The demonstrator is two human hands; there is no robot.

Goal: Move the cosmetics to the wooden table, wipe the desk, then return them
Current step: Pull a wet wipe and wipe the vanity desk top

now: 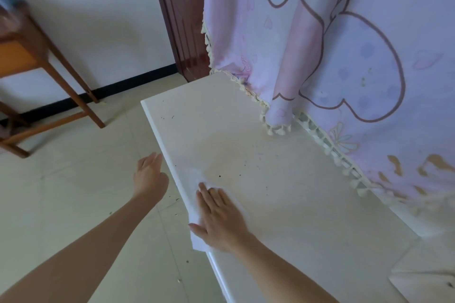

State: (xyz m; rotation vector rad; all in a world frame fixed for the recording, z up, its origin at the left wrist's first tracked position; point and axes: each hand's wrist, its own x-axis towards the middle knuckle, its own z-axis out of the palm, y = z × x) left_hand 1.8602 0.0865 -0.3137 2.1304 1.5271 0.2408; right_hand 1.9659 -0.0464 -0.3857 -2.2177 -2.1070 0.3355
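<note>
Wipe step, judging by the layout. Right hand (221, 219) lies flat, fingers straight and together, pressing a white cloth (195, 241) onto the desk (307, 216) at its left edge, lower centre of frame. Left hand (150, 174) is open and holds nothing, hovering just off that edge above the floor (73, 192); possibly there to catch crumbs.

Key relation: the dark specks (219, 176) sit just above the right fingertips, with more further up and right. The desk's long axis runs from upper centre to lower right. The right hand is the nearer one and already has the cloth.

No cosmetics on the desk. Wooden table (73, 74) is at upper left, well apart; something sits on top of it, too blurred to identify. No containers visible. A pink curtain (344, 56) drapes onto the desk's far edge.
</note>
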